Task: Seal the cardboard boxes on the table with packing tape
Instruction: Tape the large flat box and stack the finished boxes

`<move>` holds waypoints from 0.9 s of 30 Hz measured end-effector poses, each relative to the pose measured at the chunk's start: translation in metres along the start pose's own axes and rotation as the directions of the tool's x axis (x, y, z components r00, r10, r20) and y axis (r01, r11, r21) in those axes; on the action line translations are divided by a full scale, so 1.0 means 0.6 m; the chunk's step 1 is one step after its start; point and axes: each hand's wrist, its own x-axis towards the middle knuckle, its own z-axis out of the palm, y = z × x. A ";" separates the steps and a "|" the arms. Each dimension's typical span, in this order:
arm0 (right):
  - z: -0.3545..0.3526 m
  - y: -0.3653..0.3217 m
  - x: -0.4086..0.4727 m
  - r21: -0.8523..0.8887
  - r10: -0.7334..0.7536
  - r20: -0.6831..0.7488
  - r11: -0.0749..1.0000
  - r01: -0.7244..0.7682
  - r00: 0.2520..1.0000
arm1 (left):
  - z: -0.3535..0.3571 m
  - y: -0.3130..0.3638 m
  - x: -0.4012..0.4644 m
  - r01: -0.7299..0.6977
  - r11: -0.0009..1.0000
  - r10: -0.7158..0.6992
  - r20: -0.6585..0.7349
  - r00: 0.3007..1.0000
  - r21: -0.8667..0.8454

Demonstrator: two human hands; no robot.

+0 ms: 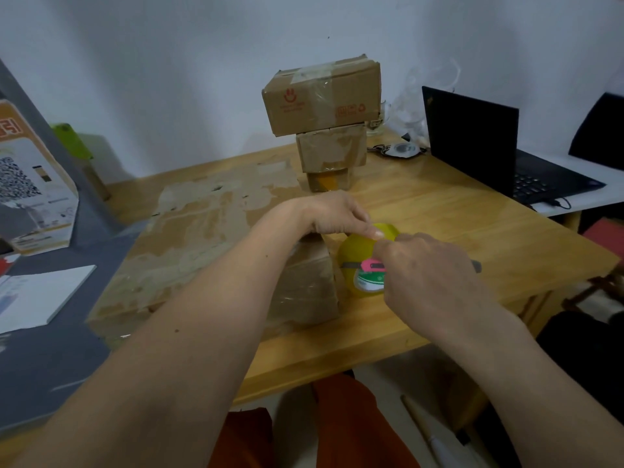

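The head view looks down on a wooden worktop (439,204) set against a pale wall. Both forearms reach in from the lower edge and meet over a roll of yellowish packing tape (358,261) that stands on edge just right of a small cardboard box (304,285) wrapped in clear tape. The left hand (332,212) comes across from the left, its fingers (374,233) curled down and pinching the top of the roll, where a loose length of tape seems to lift; the exact grip is blurred. The right hand (425,275) has its fingers curled round a pink utility knife (371,266), whose dark blade end points left across the face of the roll. The box under the left wrist touches the roll, or lies just beside it.

Farther back, three taped cardboard boxes form a stack (329,130): the largest on top, a middle one below, the smallest at the base. A broad, flat, scuffed cardboard sheet (202,224) covers the left part of the worktop. To the right, an open black laptop (489,153) sits on a white surface, with a bunch of keys (398,149) near the stack. On the left stand a printed carton (30,184) and a white board (37,292).
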 end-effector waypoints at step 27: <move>0.163 0.114 0.071 0.559 0.485 0.093 0.697 -0.449 0.869 | 0.040 -0.026 -0.082 0.118 0.993 -0.108 -0.448 0.888 -0.006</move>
